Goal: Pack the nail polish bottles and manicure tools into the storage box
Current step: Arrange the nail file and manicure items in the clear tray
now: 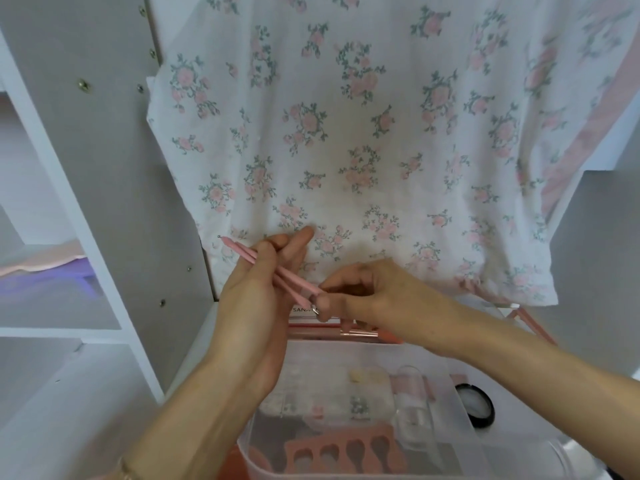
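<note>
Two thin pink manicure sticks (263, 263) with metal tips lie together in my left hand (256, 299), which grips their middle above the table. My right hand (377, 299) pinches their lower metal ends just above a flat pink package (332, 323). Below both hands stands the clear plastic storage box (491, 441). Inside it I see a pink toe separator (343, 452), a clear bottle (414, 410), a pink bottle (405, 384) and a tray of small nail pieces (311, 400).
A floral white cloth (346, 133) hangs behind the table. White shelving (86, 237) stands on the left. A small black-rimmed jar (476, 405) sits beside the box on the right. Pink strips (530, 323) lie at the table's back right.
</note>
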